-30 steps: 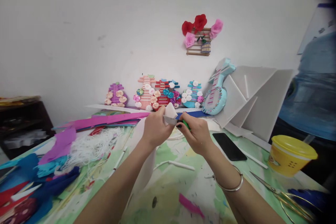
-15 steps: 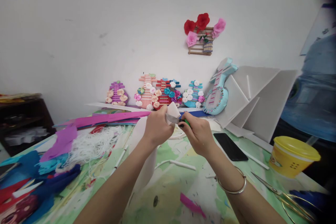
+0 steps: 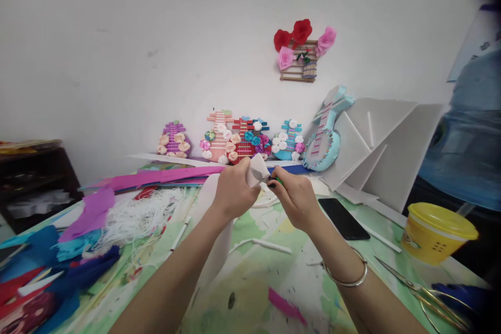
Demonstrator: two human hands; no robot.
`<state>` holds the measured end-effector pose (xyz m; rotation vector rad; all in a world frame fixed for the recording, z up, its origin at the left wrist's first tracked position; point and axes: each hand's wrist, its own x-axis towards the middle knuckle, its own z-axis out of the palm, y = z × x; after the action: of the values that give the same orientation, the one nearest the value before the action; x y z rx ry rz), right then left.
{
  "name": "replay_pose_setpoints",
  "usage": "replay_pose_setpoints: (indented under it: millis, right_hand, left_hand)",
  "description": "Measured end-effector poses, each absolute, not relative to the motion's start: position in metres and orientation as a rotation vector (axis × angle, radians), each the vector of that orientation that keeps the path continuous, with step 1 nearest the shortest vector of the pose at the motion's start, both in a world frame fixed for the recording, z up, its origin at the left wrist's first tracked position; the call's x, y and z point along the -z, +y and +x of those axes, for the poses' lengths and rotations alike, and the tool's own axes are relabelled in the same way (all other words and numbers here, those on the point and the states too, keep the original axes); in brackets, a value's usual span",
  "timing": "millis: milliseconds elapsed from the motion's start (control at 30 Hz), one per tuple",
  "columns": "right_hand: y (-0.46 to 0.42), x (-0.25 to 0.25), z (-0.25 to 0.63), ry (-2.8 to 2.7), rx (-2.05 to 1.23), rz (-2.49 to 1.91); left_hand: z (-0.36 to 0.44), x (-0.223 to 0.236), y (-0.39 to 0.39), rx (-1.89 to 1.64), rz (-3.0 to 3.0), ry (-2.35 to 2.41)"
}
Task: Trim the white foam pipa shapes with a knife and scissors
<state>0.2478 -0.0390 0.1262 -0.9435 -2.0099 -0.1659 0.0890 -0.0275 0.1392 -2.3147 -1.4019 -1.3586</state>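
Observation:
My left hand (image 3: 236,188) is closed round a white foam board piece (image 3: 214,219), whose narrow end sticks up past my fingers and whose longer part hangs down behind my forearm. In my right hand (image 3: 294,195) is a small knife (image 3: 278,181) with a green and dark handle, mostly covered by my fingers. Its metal blade lies against the top end of the foam, close to my left fingers. Beneath my hands, curved white offcuts (image 3: 270,245) lie on the patterned tablecloth (image 3: 250,282).
To the right are a black phone (image 3: 343,218), gold-handled scissors (image 3: 417,287) and a yellow tub (image 3: 438,232). White string (image 3: 136,219) and coloured fabric (image 3: 88,211) lie left. Flower-decorated instrument models (image 3: 245,138) and white boards (image 3: 391,151) lean along the wall.
The knife blade has turned slightly at the foam's end, and its angle differs a little. Both hands stay almost where they were.

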Motion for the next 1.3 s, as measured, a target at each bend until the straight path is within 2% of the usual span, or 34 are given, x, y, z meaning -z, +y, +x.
replay_pose_setpoints:
  millis: [467, 1000, 1167, 1300]
  right_hand:
    - [-0.036, -0.124, 0.250, -2.014, 0.205, -0.923]
    - [-0.035, -0.123, 0.245, -2.025, 0.302, -1.027]
    - [-0.033, -0.123, 0.243, -2.044, 0.288, -1.069]
    - [-0.028, -0.120, 0.243, -2.045, 0.240, -1.100]
  left_hand:
    - [0.088, -0.143, -0.034, 1.216, -2.305, -1.376]
    - [0.092, -0.137, -0.028, 0.802, -2.237, -1.455]
    - [0.092, -0.136, -0.023, 0.830, -2.305, -1.419]
    - [0.088, -0.132, -0.014, 1.002, -2.421, -1.364]
